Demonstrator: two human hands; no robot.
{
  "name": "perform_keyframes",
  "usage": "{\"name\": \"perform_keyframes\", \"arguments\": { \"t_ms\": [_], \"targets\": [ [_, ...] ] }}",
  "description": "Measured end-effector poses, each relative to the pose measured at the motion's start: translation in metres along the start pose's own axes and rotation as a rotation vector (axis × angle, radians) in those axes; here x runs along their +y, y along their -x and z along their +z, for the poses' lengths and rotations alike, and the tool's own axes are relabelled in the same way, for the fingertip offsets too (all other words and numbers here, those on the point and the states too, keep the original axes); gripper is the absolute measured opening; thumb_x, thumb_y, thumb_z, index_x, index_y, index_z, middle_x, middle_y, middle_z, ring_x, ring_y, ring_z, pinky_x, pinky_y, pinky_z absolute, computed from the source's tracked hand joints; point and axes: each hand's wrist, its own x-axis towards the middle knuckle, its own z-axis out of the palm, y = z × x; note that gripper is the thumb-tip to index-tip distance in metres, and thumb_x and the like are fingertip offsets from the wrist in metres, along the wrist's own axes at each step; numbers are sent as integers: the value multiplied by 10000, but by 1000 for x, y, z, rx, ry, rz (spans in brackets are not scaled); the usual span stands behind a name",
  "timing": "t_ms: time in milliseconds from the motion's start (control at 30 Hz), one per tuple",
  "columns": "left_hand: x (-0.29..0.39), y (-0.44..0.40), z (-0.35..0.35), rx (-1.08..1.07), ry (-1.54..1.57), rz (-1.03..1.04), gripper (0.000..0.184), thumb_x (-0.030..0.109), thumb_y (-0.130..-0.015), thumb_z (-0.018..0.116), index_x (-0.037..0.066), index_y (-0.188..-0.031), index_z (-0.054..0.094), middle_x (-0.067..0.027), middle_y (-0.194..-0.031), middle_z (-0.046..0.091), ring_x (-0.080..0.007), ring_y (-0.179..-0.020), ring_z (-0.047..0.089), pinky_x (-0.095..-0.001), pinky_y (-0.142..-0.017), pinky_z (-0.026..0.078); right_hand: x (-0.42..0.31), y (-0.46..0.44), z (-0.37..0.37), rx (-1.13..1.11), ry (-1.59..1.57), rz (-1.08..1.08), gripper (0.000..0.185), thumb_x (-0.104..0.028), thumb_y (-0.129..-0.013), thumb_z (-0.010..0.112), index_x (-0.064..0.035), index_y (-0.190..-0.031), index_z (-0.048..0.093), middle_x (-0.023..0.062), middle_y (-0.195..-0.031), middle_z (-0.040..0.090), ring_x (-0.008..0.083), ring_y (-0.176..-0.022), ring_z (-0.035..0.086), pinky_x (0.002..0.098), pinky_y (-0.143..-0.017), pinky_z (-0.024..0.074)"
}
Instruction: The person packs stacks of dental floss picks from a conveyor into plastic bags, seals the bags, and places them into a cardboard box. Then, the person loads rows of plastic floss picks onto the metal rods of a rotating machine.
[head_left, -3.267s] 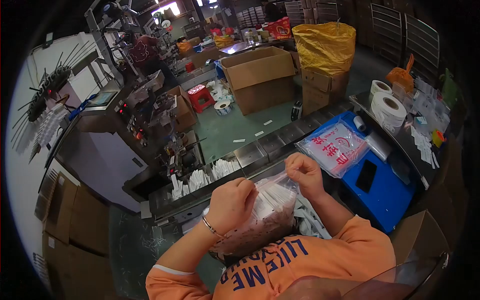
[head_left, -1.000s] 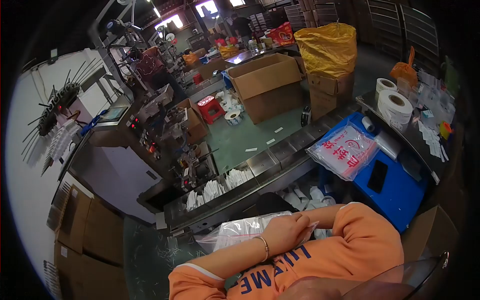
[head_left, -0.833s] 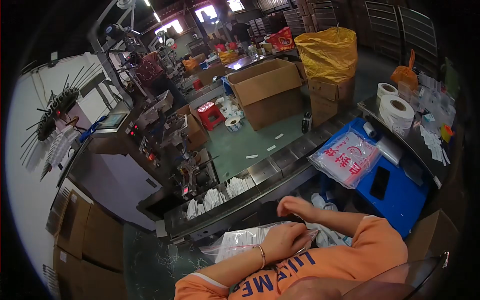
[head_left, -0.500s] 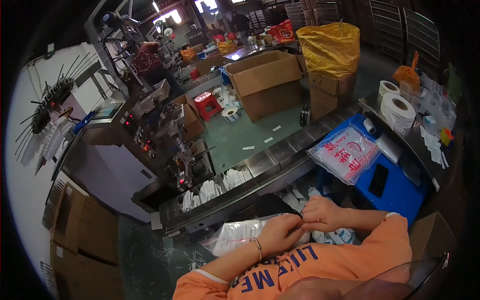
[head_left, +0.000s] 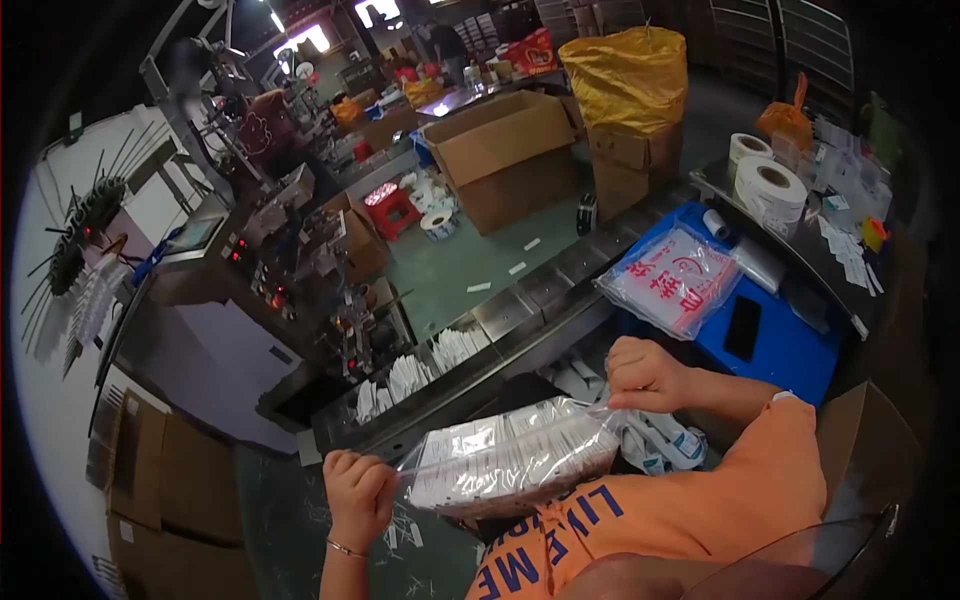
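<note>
Left hand, right hand, each with a tight grip on the clear bag, one at either end, stretching it between them! White slips pack it, just off the near edge of the bench.

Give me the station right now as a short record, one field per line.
Left hand: closed on one end of the clear bag
Left hand position: at the bag's left end
Right hand: closed on the other end
Clear bag: spread between both hands, packed with white pieces
Metal track: bunches of white slips at its near left end
Blue surface: black phone and red-printed packet
Floor: red stool
</note>
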Motion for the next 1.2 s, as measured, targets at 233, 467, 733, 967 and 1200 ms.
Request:
{"name": "perform_keyframes", "arguments": {
  "t_ms": [233,467,733,967,1200],
  "targets": [
    [-17,17,2,30,-99,-55,79,97,-666,602,95,-678,524,-23,-691,538,-217,-690,502,-424,-869,331,-1,0,8,15,9,-7,205,-178,-778,617,-49,-641,536,64,-641,508,250,-609,473,347,-586,349],
    [-67,83,71,127,445,-553,48,87,-759,560,45,-752,539,-43,-748,553,-220,-743,515,-392,-869,370,28,58,62,264,-384,376,323,-215,-784,639,-70,-1035,498,65,-989,522,184,-899,486,304,-795,367],
    [-52,86,245,130,2415,-529,539,435,-877,360,19,-1219,367,-103,-1210,422,-226,-1089,433,-361,-959,338,54,52,183,279,-603,703,1034,-329,-688,737,-62,-1405,42,94,-1416,222,215,-1305,190,307,-1037,191],
    [-62,80,316,534,1737,-783,611,435,-934,324,18,-1368,220,-123,-1335,347,-210,-1222,342,-331,-1021,266,94,-2,174,416,-683,615,739,-192,-873,513,-75,-1411,20,68,-1419,200,168,-1268,231,280,-1016,205],
    [-61,68,276,414,2320,-764,707,562,-876,332,10,-1316,304,-147,-1275,420,-275,-1118,469,-382,-920,413,103,-14,176,384,-789,634,743,-208,-877,516,-82,-1411,16,62,-1414,214,155,-1261,245,270,-1017,201]
  ]
}}
